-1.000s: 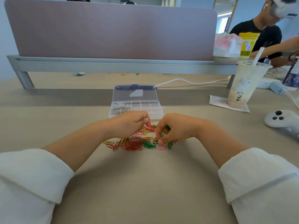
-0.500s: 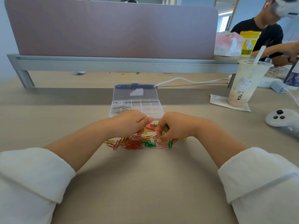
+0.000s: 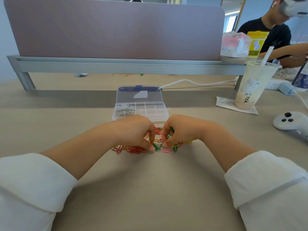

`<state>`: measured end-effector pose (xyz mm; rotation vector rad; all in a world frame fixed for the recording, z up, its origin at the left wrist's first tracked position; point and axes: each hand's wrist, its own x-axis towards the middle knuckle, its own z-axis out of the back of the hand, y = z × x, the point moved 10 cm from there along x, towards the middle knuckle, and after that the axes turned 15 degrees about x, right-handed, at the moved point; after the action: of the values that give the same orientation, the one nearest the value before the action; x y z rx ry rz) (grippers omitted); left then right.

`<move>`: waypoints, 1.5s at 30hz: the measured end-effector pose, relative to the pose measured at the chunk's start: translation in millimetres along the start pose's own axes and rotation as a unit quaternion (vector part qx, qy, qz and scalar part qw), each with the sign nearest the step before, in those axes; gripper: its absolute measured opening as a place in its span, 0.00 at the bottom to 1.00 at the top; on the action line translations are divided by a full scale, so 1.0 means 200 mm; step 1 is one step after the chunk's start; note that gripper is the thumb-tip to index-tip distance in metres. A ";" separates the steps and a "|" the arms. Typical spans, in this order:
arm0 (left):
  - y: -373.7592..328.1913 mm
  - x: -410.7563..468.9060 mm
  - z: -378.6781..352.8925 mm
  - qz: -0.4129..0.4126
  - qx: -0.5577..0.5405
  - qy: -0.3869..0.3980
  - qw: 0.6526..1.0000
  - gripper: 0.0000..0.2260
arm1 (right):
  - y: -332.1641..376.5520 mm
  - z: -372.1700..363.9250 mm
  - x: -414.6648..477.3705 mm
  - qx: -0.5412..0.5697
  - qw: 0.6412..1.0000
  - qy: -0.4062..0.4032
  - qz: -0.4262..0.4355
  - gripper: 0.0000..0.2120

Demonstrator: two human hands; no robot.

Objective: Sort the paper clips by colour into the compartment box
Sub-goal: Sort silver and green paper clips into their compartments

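Note:
A heap of coloured paper clips [image 3: 136, 149] in red, green, yellow and pink lies on the desk just in front of the clear compartment box [image 3: 155, 111]. The box's lid stands open, and white and silver clips [image 3: 124, 110] fill its left compartments. My left hand [image 3: 135, 130] hovers curled over the heap, its thumb and forefinger tips down beside some green clips [image 3: 156, 147]; whether it pinches one is hidden. My right hand [image 3: 180, 130] is curled too, with green clips [image 3: 171, 130] peeking from its fingers and a yellow clip [image 3: 173, 145] under its thumb.
At the right stand a milk tea cup [image 3: 251, 87] with a straw on a napkin and a white game controller [image 3: 288, 122]. A white cable [image 3: 191, 82] runs behind the box. A mauve desk divider [image 3: 116, 30] closes off the back. Another person [image 3: 273, 34] sits far right.
My left thumb has dropped from above the heap down to the green clips, and both hands have drawn closer together. The box has not moved.

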<state>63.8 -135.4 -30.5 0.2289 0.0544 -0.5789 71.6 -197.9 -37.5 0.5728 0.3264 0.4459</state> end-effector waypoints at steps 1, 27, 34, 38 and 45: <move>-0.01 0.00 0.00 -0.005 0.003 -0.002 1.000 0.13 | 0.00 -0.01 0.00 -0.006 1.000 0.006 -0.002 0.04; 0.04 0.06 -0.05 0.017 -0.177 -0.004 0.984 0.13 | -0.12 0.10 0.02 0.119 0.992 -0.050 -0.004 0.12; 0.00 0.12 -0.02 0.034 -0.243 -0.015 0.969 0.12 | -0.18 0.18 -0.04 0.100 0.989 -0.110 -0.009 0.27; -0.03 0.17 -0.01 0.043 -0.324 -0.016 0.945 0.14 | -0.27 0.22 -0.08 0.088 0.987 -0.134 -0.033 0.24; -0.10 0.22 0.04 0.035 -0.357 -0.044 0.933 0.14 | -0.27 0.23 -0.11 0.081 0.989 -0.124 0.000 0.05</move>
<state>89.4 -176.9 -31.9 -0.5023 0.1656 -0.4649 89.9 -270.2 -28.6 0.7785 0.1253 0.3463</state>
